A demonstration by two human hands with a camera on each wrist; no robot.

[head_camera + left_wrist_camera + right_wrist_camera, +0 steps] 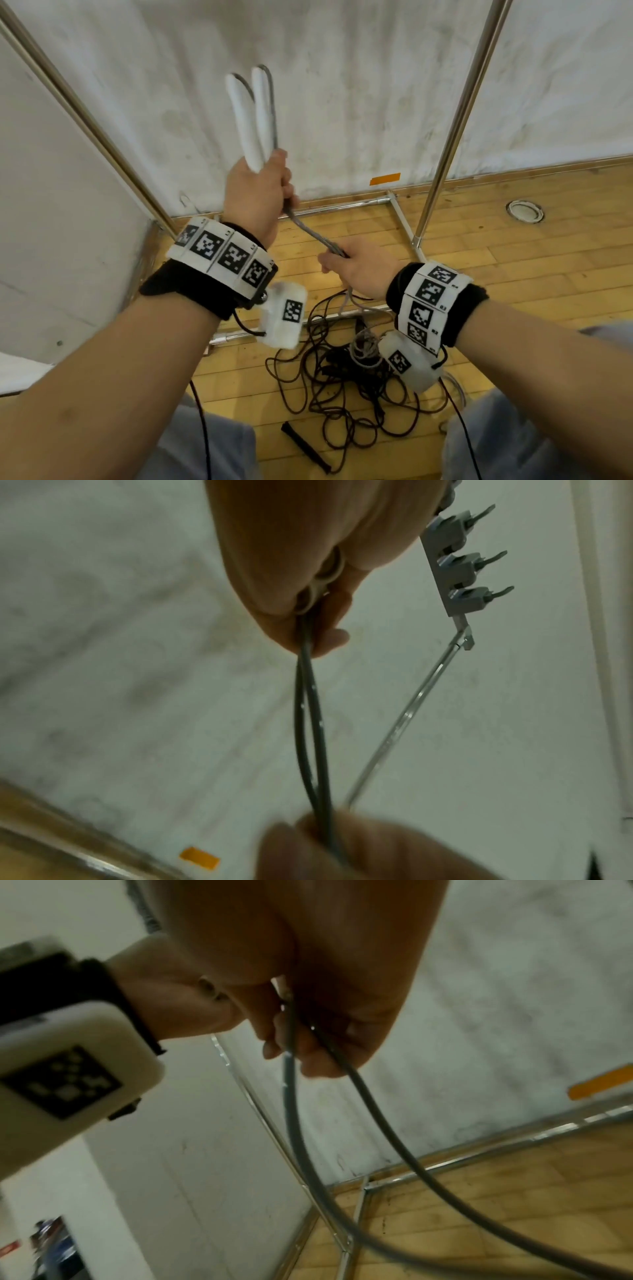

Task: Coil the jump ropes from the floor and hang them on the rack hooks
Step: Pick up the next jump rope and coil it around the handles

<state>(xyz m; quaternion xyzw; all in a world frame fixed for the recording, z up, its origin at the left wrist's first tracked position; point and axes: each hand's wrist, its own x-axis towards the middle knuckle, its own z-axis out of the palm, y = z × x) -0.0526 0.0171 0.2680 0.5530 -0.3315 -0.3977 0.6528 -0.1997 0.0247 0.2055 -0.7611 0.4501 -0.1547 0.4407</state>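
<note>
The left hand (pixel 255 202) is clenched around both white handles (pixel 251 120) of a grey jump rope (pixel 310 233), held up before the wall; the right hand (pixel 359 269) grips its doubled cord just below. The cord looks light, limp and likely slick, so gather loops near the handles. Dark ropes (pixel 342 387) lie tangled on the floor.

Open passage: between the two slanting rack poles (pixel 455 113), up to the bare wall (pixel 342 102). Obstructions: rack base bars (pixel 400 214) on the floor (pixel 513 274); tangled dark ropes (pixel 342 394) below; hook strip (pixel 455 569) overhead.
</note>
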